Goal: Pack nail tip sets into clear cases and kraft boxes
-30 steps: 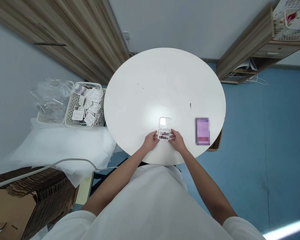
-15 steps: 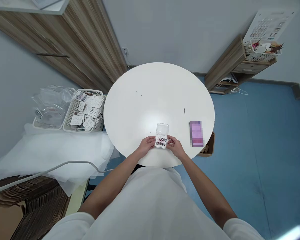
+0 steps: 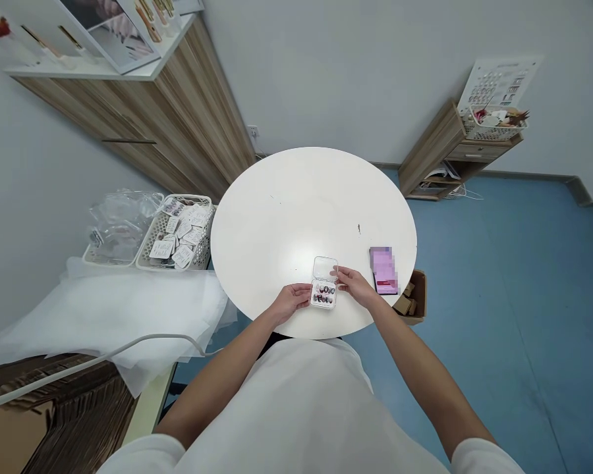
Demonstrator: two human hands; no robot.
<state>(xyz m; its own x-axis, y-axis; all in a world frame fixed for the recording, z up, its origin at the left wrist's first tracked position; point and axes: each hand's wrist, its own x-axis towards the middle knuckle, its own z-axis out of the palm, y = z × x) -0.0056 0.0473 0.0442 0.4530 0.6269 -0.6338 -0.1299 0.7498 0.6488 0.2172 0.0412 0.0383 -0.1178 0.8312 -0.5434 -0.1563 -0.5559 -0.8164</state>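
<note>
A small clear plastic case [image 3: 323,305] lies with its lid up near the front edge of the white round table [image 3: 286,217]. Two rows of what look like dark and pink press-on nails [image 3: 323,289] sit inside it on a white card. My left hand [image 3: 292,299] grips the left side of the case, thumb and fingers at its edge. At the right, my right hand [image 3: 352,283] has its fingertips on the raised transparent lid [image 3: 325,267], by the lid's right edge.
A phone [image 3: 384,271] with a pink screen lies on the table's right. An open cardboard box [image 3: 415,299] stands below it. Left of the table are a white basket of cards [image 3: 178,234], a bin of clear bags [image 3: 121,230] and white sheets [image 3: 143,303].
My right hand has gone from the case's right side up to the lid's edge. My left hand still holds the left side. The whole view has tilted up somewhat.
</note>
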